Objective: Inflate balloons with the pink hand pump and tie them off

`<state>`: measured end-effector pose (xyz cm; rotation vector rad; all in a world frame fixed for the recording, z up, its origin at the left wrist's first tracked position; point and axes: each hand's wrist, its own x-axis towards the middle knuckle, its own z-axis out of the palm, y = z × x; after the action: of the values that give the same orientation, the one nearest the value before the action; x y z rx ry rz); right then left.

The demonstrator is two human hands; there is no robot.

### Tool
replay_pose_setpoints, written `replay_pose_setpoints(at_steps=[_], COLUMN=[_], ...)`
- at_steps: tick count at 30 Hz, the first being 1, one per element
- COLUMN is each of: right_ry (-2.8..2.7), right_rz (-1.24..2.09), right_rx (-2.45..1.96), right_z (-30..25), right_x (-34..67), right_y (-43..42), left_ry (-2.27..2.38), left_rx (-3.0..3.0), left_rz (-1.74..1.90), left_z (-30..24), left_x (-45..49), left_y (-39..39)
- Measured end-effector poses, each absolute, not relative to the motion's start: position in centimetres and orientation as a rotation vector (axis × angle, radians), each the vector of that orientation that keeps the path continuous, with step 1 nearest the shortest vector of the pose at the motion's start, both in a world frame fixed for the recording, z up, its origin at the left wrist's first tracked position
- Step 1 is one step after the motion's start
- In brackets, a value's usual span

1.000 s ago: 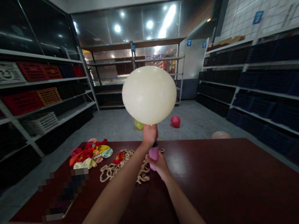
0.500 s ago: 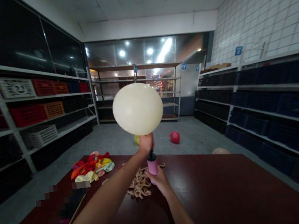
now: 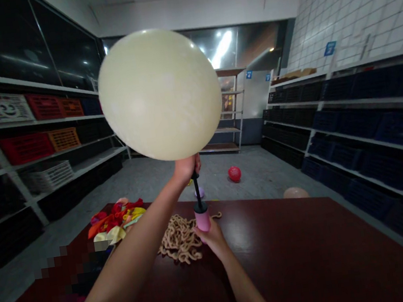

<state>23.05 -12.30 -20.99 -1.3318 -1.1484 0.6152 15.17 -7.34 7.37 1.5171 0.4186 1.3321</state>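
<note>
The dark red table (image 3: 312, 255) fills the lower half of the view, with shelving racks (image 3: 30, 144) of crates at 9 o'clock and dark crate racks (image 3: 367, 114) at 3 o'clock. The cream balloon (image 3: 160, 94), inflated and round, hangs at 11 o'clock above the hands, its neck at the bottom. At 8 o'clock on the table lies a heap of uninflated coloured balloons (image 3: 116, 221), and just right of it, near the centre, a tangle of beige looped strips (image 3: 178, 238). The left hand (image 3: 186, 168) is clenched round the balloon's neck at the top of the pump's thin black rod, directly under the balloon. The right hand (image 3: 211, 236) grips the lower part of the pink pump (image 3: 202, 218), which stands upright on or just above the table, touching the strip tangle's right edge. On the floor beyond, a small red balloon (image 3: 234, 173) sits at 1 o'clock, and a pale pink one (image 3: 295, 192) peeks over the table's far edge
</note>
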Motion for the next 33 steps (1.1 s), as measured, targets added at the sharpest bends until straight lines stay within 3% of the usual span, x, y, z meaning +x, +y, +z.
replay_pose_setpoints(at_steps=[6, 16, 33], right_ry=[-1.157, -1.101, -1.222], right_rz=[0.704, 0.720, 0.647], right_rx=[-1.370, -1.417, -1.396], right_z=[-20.7, -20.5, -19.5], right_x=[23.4, 23.7, 23.3], right_y=[-12.5, -12.2, -13.2], left_ry=[0.539, 0.835, 0.831], left_rx=[1.409, 1.448, 1.360], left_rz=[1.443, 1.345, 1.452], left_z=[5.5, -3.8, -1.4], left_x=[17.3, 20.0, 16.1], left_y=[-5.5, -5.2, -7.6])
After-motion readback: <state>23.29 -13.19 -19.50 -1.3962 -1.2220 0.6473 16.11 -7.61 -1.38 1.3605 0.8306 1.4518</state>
